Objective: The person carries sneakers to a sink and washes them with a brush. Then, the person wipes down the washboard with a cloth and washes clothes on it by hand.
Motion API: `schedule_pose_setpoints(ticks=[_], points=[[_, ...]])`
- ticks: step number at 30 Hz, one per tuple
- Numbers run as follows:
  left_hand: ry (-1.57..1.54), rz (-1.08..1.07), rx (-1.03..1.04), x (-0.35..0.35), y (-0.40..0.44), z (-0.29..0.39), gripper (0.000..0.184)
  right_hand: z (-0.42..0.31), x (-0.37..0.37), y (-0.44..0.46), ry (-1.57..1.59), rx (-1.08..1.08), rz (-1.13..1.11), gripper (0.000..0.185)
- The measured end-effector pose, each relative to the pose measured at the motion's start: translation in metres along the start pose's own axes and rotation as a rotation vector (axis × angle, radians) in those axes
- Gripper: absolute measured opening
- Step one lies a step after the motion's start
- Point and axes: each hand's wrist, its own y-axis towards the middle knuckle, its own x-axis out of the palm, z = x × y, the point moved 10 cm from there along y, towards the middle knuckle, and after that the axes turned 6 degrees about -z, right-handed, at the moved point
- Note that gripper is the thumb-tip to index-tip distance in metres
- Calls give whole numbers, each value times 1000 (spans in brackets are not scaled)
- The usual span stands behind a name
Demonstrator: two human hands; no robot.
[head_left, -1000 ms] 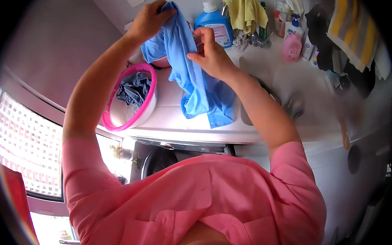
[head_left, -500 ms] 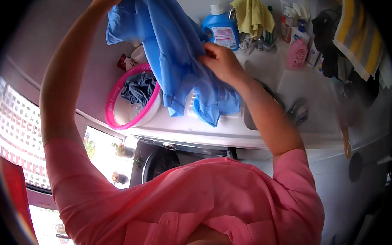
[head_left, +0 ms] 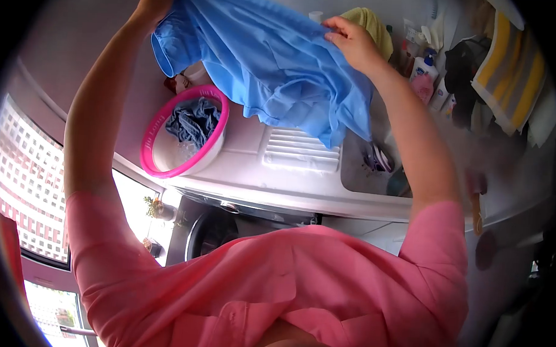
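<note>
A light blue shirt [head_left: 269, 69] hangs stretched out between my two hands above the counter. My left hand [head_left: 154, 5], near the top edge of the view, is closed on one end of it; its fingertips are partly hidden. A sleeve with a cuff [head_left: 172, 50] dangles just below that hand. My right hand [head_left: 356, 46] pinches the shirt's upper edge between thumb and fingers. The lower folds hang over the ribbed washboard area [head_left: 302, 151] and the near part of the sink [head_left: 357, 176].
On the counter at left stands a pink-rimmed basin [head_left: 147, 150] with dark blue clothing [head_left: 194, 121] inside. Shoes [head_left: 379, 157] lie in the sink. Behind are a yellow cloth [head_left: 375, 30], a pump bottle [head_left: 424, 68] and a pink bottle [head_left: 422, 88]. A striped towel [head_left: 514, 71] hangs right.
My right hand has moved right and up with the shirt's edge, spreading the fabric wider. The shirt now covers the blue detergent bottle and exposes more of the washboard area.
</note>
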Motion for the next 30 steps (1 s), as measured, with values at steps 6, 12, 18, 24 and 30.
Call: schedule_pose_setpoints(ticks=[6,12,18,24,30], points=[[-187,-36,-18,5,-1,-20,24,-17,-32,-7,158,16,248,24],[-200,85,-76,29,-37,53,23,-27,2,-25,100,111,-9,22],[-198,-34,-10,39,-33,56,34,0,19,-45,143,320,-304,19],[23,50,-83,32,-51,54,38,-41,-33,-26,-306,199,-39,16],[95,118,-81,40,-63,56,43,-24,-52,-17,-360,157,24,21]])
